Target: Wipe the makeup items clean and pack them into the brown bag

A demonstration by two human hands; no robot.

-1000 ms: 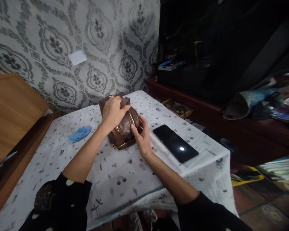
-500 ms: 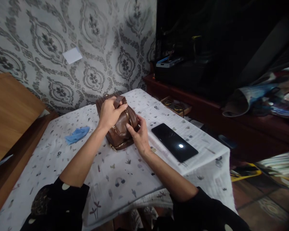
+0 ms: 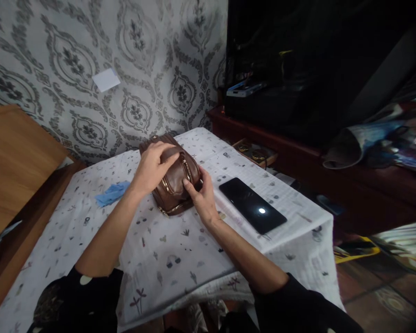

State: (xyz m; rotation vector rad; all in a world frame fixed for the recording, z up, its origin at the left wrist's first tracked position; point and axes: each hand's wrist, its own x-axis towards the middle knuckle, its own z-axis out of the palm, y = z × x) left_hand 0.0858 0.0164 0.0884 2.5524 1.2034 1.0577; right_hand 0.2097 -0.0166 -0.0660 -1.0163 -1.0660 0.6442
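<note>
A small brown leather bag point(image 3: 174, 182) with gold zippers lies on a table covered by a white printed cloth point(image 3: 166, 249). My left hand point(image 3: 151, 165) rests on top of the bag, fingers curled over its upper edge. At the bag's right end, my right hand point(image 3: 203, 196) grips the side, thumb pressed against the zipper area. A black phone point(image 3: 252, 205) lies flat to the right of the bag, a light reflected in its screen. A crumpled blue cloth point(image 3: 111, 193) sits to the left of the bag.
A patterned wall with a white paper note point(image 3: 106, 79) stands behind the table. A wooden board point(image 3: 17, 157) leans at the left. A dark red cabinet point(image 3: 298, 157) with a black screen and clutter fills the right side. Books and papers point(image 3: 398, 240) lie on the floor.
My left hand has let go of the bag's strap and now lies flatter over the top. The right hand keeps its hold at the bag's end.
</note>
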